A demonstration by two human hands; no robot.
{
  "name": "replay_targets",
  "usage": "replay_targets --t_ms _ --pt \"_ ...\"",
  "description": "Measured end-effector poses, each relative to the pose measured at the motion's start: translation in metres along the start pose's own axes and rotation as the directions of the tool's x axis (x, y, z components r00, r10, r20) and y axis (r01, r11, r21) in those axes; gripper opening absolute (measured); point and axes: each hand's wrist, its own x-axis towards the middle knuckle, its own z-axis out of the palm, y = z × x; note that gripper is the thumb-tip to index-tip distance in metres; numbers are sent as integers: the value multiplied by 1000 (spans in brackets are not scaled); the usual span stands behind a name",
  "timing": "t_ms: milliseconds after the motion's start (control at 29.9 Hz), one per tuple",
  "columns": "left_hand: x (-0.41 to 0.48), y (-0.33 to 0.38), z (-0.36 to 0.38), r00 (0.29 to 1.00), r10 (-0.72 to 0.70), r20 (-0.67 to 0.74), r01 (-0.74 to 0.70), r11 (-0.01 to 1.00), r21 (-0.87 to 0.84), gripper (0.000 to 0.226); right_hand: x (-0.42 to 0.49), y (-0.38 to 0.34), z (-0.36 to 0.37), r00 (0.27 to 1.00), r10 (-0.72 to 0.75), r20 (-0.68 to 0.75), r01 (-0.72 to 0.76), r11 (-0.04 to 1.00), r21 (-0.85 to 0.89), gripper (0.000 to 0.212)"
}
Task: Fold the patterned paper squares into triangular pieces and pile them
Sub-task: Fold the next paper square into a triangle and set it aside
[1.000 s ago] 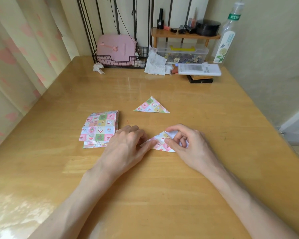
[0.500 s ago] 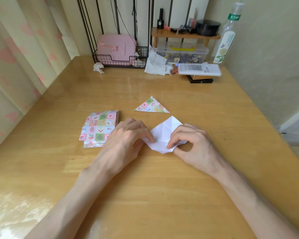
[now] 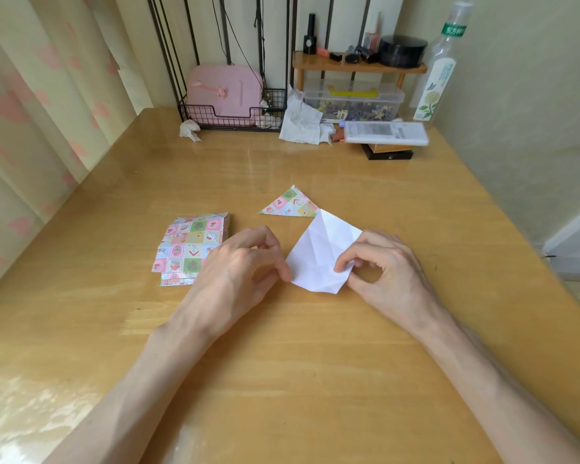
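Observation:
A creased paper square [image 3: 320, 252] lies white side up on the wooden table [image 3: 282, 363], turned like a diamond. My left hand [image 3: 238, 276] pinches its left corner between thumb and fingers. My right hand [image 3: 385, 266] pinches its right edge. Just behind it lies one folded patterned triangle [image 3: 290, 204], its right tip covered by the white sheet. A stack of unfolded patterned squares [image 3: 190, 247] sits to the left, beside my left hand.
Along the far edge stand a wire basket with a pink case [image 3: 225, 95], crumpled tissues [image 3: 302, 123], a small wooden shelf [image 3: 359, 67] over a clear box, a white flat pack [image 3: 385, 132] and a tall bottle [image 3: 441, 68]. A wall runs along the right.
The piece was a folded patterned triangle under my fingers a second ago. It has been opened out flat, white side up, and its top corner now reaches the folded triangle.

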Motion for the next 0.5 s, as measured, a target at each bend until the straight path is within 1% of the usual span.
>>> replay_targets --t_ms 33,100,201,268,334,401,502 --pt "0 0 0 1000 -15 0 15 1000 3 29 0 0 0 1000 -18 -9 18 999 -26 36" --pt "0 0 -1 999 -47 -2 47 999 4 27 2 -1 -1 998 -51 -48 44 989 -138 38" --pt "1 0 -3 997 -79 2 79 996 -34 25 5 5 -7 996 -25 -91 3 973 -231 48" --pt "1 0 -5 996 -86 10 86 993 -79 25 5 10 -9 995 -16 -96 -7 972 -236 47" --pt "0 -2 -4 996 -88 13 88 991 -103 26 4 14 -9 995 -8 -103 -14 978 -208 37" --pt "1 -4 -2 996 -92 -11 91 992 -90 30 4 15 -8 995 -20 -101 0 982 -187 30" --pt "1 -5 1 991 -116 -74 112 992 -52 46 4 11 -9 991 -79 -106 57 979 -196 27"
